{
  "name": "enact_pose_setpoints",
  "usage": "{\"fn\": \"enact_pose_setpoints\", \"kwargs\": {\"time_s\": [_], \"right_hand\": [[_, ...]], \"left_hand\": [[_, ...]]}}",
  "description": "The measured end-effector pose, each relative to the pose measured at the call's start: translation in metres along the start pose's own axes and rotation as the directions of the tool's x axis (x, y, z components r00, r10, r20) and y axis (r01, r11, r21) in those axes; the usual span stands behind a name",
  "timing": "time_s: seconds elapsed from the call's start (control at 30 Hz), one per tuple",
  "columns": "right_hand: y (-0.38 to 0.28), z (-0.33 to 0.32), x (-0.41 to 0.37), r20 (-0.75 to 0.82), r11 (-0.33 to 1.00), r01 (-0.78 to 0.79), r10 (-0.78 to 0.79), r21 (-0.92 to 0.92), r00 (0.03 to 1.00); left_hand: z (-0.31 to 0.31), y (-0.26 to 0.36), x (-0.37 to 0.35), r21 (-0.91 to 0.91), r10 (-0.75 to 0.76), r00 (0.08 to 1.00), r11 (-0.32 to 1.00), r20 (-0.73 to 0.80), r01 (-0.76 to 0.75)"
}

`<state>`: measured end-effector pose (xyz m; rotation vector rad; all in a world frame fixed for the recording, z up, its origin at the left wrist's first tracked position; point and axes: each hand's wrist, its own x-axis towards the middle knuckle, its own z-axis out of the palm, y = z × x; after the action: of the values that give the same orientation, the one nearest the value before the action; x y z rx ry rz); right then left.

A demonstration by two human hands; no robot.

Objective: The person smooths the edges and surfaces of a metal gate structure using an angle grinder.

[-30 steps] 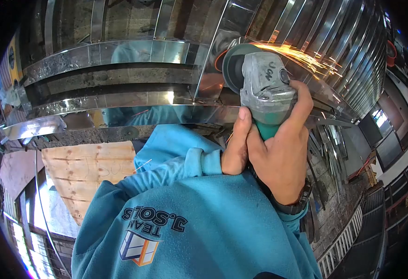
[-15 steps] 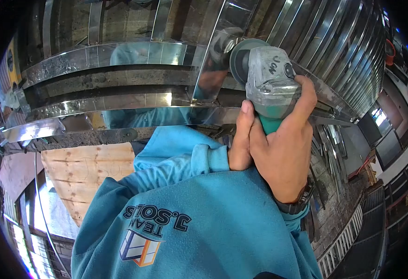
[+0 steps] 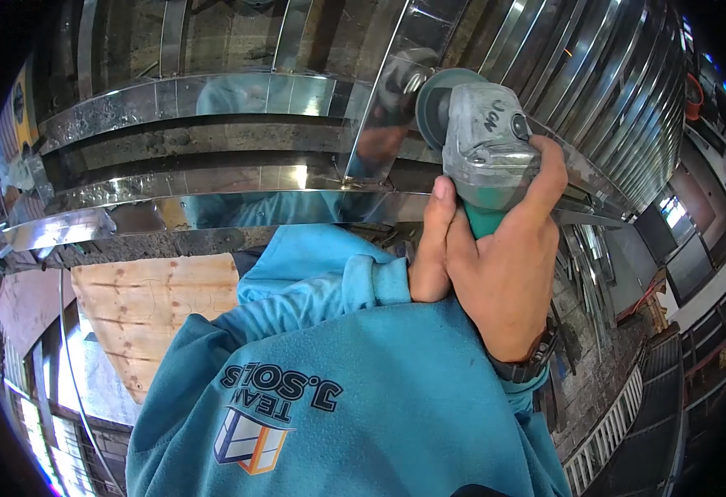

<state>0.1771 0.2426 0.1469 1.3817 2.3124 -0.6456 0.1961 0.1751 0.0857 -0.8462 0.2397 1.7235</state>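
Observation:
An angle grinder point(image 3: 489, 137) with a scuffed grey head and green body is held in front of me. Its grey-green disc point(image 3: 435, 108) faces left, its rim close beside an upright shiny metal bar point(image 3: 379, 108). My right hand point(image 3: 508, 273), wearing a dark wristwatch, wraps over the grinder's body, index finger reaching up along the head. Tucked against it, my left hand point(image 3: 431, 257) has its thumb raised beside the grinder, and its other fingers are hidden beneath. Long polished horizontal bars point(image 3: 238, 180) cross the bar's lower end and mirror my blue sleeve.
Many parallel shiny metal bars point(image 3: 545, 50) fan out at upper right. A plywood board point(image 3: 156, 306) lies at lower left beside a hanging cable point(image 3: 69, 348). Metal offcuts point(image 3: 590, 273) lie at right, and a yellow tool point(image 3: 25, 108) is at far left.
The grinder has shifted slightly to the right, with its disc drawn a little away from the upright bar. Both hands have moved along with it, keeping their hold.

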Motion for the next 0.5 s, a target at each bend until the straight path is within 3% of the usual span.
{"fn": "enact_pose_setpoints", "kwargs": {"time_s": [0.03,0.1,0.33,0.4,0.5], "right_hand": [[0.000,0.001,0.000,-0.001,1.000,-0.002,0.002,0.000,1.000],[0.001,0.003,-0.001,-0.002,1.000,0.021,-0.021,-0.013,1.000],[0.008,0.003,-0.003,-0.031,0.996,0.063,-0.065,-0.059,0.997],[0.007,0.005,-0.002,-0.044,0.997,0.074,-0.076,-0.029,0.996],[0.006,0.006,-0.005,-0.003,0.998,0.032,-0.032,0.050,0.999]], "left_hand": [[-0.004,-0.001,0.001,0.000,-0.002,1.000,1.000,0.000,0.002],[-0.015,-0.004,0.004,-0.012,0.089,0.985,0.996,0.150,-0.088],[-0.009,-0.007,0.002,-0.034,0.000,0.999,0.999,0.043,0.002],[-0.016,-0.008,0.003,-0.030,0.058,0.991,0.998,0.125,-0.054],[-0.018,-0.005,-0.001,0.008,0.081,0.990,0.997,0.114,-0.082]]}}
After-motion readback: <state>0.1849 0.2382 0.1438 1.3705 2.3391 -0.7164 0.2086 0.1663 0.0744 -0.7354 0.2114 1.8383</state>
